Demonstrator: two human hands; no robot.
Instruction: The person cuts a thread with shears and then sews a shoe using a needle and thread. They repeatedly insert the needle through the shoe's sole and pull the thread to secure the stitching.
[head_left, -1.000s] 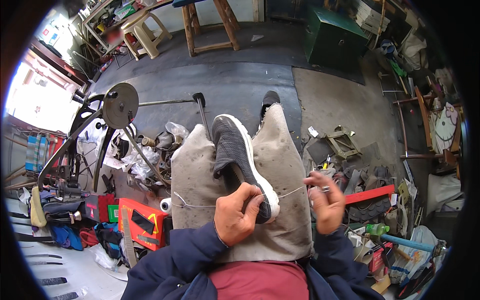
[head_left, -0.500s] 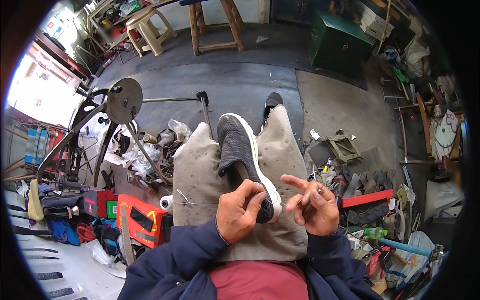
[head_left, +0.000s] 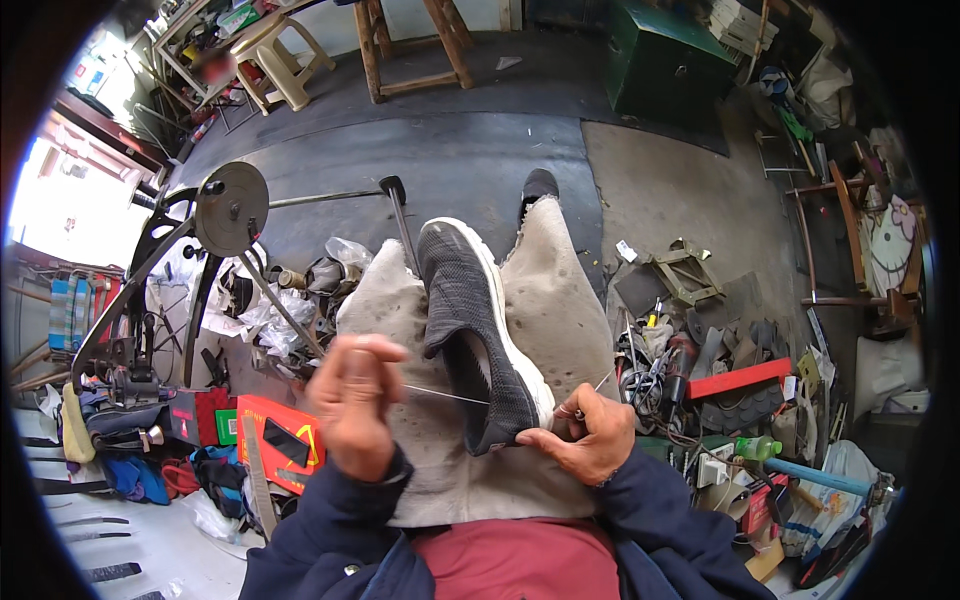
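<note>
A dark grey knit slip-on shoe (head_left: 462, 285) with a white sole lies across my lap, its toe pointing away from me. My right hand (head_left: 590, 432) grips the heel, thumb on the back edge and fingers closed by the sole; a thin line sticks up from those fingers, its kind too small to tell. Left of the shoe, my left hand (head_left: 357, 405) is closed and somewhat smeared by motion. A white thread (head_left: 445, 393) runs taut from it into the shoe's opening. Beneath the shoe, a stained beige cloth (head_left: 560, 290) covers my legs.
At the left stands a black hand-cranked machine with a round wheel (head_left: 231, 209). A red box (head_left: 262, 415) bearing a phone lies near my left arm. Tools, a red bar (head_left: 738, 378) and scraps crowd the right. Farther off are a stool (head_left: 285, 65) and a green chest (head_left: 665, 65).
My left hand has left the heel and moved left, drawing the thread out straight. My right hand, earlier apart from the shoe with fingers spread, now holds the heel.
</note>
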